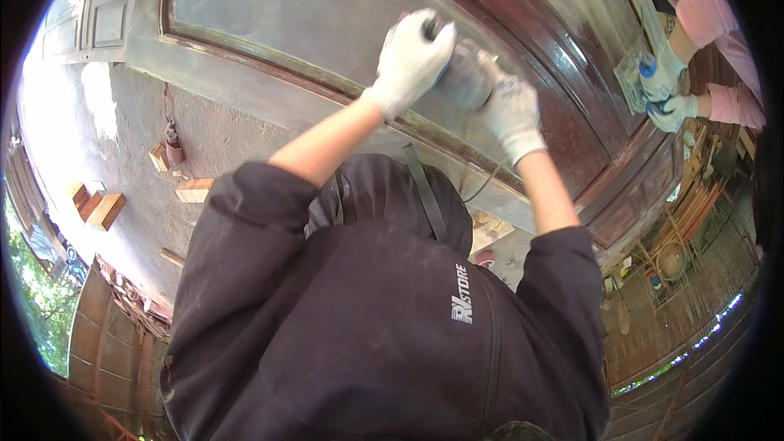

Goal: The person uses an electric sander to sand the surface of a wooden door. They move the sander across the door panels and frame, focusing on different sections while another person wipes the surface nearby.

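Note:
A wooden door (269, 0) lies flat before me, its long panel dusty grey and part of its frame dark reddish brown. Over that panel is a power sander (467, 86), its rounded grey body smeared by motion. My left hand (412, 57), in a white glove, is closed round its left side. From the other side, my right hand (513, 110), gloved in white and pale blue, grips it too. A thin cord (488, 182) hangs between my right forearm and my body. The underside of the sander is hidden.
At the upper right, another person's gloved hands (665, 90) work at the door's far end. Wooden blocks (106, 211) and a small dark red object (174, 149) are on the concrete floor at left. Wood strips (694, 216) lie at right.

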`<state>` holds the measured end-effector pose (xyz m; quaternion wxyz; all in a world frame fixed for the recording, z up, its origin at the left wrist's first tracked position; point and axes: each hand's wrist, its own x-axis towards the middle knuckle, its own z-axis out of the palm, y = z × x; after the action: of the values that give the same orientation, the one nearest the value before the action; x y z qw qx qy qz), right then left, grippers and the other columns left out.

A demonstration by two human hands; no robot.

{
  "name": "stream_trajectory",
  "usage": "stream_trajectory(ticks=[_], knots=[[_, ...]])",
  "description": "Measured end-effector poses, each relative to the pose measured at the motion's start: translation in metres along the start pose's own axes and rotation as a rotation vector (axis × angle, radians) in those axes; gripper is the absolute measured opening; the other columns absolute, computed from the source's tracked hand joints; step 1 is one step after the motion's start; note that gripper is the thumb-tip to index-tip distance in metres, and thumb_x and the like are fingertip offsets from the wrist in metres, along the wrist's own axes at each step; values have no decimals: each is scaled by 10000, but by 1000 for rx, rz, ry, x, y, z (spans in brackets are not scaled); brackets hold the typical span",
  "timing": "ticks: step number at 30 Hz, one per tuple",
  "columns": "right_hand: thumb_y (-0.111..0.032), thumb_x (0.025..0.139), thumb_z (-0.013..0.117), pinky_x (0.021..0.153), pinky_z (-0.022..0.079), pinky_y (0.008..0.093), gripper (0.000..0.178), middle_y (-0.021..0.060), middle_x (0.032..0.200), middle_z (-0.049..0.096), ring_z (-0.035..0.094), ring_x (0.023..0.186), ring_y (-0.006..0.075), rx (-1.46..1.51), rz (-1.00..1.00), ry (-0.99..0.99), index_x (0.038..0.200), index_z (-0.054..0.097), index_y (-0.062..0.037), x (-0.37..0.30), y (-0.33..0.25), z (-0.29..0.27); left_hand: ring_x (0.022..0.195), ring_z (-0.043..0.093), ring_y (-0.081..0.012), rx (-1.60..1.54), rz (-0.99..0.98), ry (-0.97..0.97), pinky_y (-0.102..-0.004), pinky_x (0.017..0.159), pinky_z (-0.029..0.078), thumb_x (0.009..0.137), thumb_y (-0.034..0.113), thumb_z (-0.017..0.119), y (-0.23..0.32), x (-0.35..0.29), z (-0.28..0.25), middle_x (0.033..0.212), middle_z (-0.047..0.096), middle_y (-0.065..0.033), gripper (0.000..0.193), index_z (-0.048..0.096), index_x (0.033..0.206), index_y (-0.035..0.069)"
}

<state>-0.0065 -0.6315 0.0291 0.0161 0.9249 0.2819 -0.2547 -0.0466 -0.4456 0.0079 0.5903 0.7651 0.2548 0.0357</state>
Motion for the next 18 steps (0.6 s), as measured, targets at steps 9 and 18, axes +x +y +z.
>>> stream_trajectory(ticks=[9, 18], knots=[[-234, 799, 694, 905, 544, 417, 508, 125, 1167, 696, 675, 1063, 294, -4, 89, -30, 1298, 606, -200, 46, -10, -45, 890, 634, -417, 103, -6, -17, -422, 795, 501, 891, 391, 585, 8, 70, 3, 948, 654, -261, 404, 629, 896, -11], [-318, 730, 763, 767, 565, 410, 718, 156, 963, 732, 722, 883, 299, 35, 46, -177, 1386, 515, -160, -31, -37, 8, 804, 631, -374, 100, -264, -142, -398, 764, 499, 917, 313, 616, -6, -43, -32, 906, 651, -233, 322, 614, 938, -9]])
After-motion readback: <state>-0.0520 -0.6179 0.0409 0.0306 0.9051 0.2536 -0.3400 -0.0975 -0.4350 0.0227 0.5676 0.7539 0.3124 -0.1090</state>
